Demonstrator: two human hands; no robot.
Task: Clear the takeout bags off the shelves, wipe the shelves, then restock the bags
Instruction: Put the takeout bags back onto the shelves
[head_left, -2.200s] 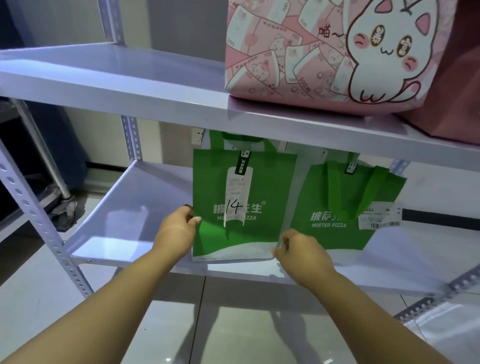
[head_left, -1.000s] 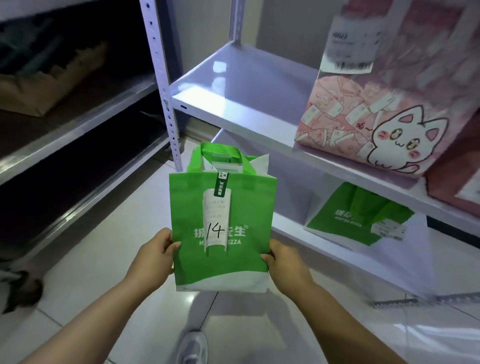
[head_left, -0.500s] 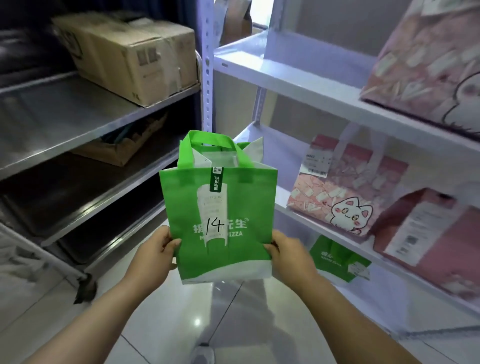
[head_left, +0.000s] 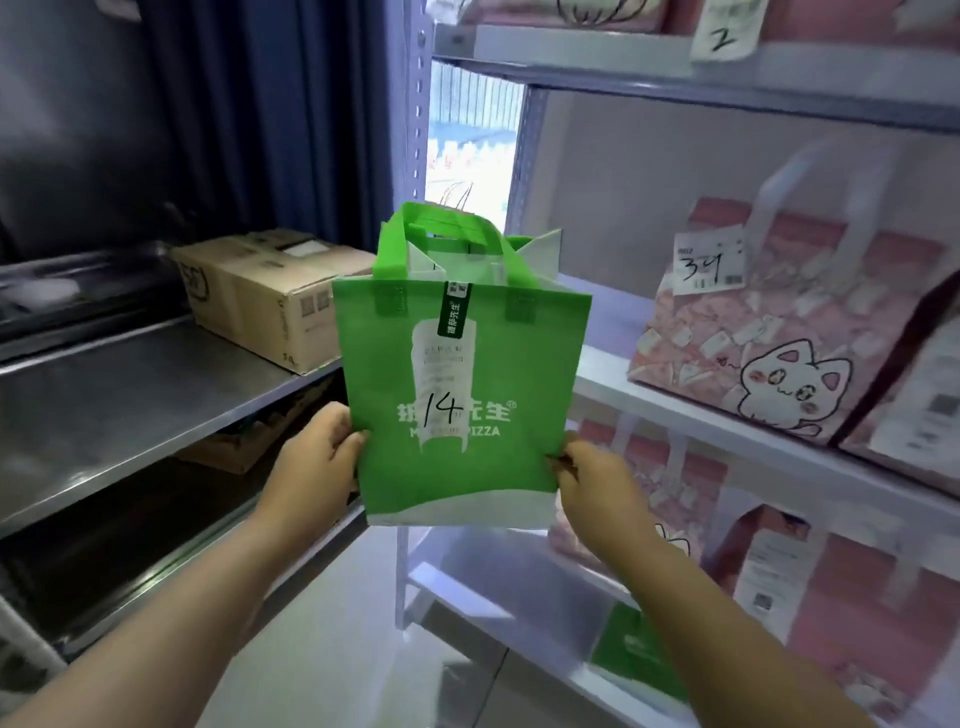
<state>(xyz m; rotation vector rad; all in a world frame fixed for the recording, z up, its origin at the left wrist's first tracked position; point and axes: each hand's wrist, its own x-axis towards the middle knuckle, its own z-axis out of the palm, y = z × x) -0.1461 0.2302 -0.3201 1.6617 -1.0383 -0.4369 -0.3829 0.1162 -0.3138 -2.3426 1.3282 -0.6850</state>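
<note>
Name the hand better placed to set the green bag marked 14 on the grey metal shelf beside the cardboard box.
Left, probably. The left hand grips the green bag on the side nearest the grey metal shelf; the right hand pinches the far side, toward the pink bags.

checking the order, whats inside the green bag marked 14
At the open top of the green bag only white lining shows; its front covers everything lower, so contents cannot be seen.

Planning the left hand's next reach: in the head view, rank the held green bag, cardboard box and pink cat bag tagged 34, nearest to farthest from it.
1. green bag: held by the left hand.
2. cardboard box: left shelf.
3. pink cat bag: right shelf.
</note>
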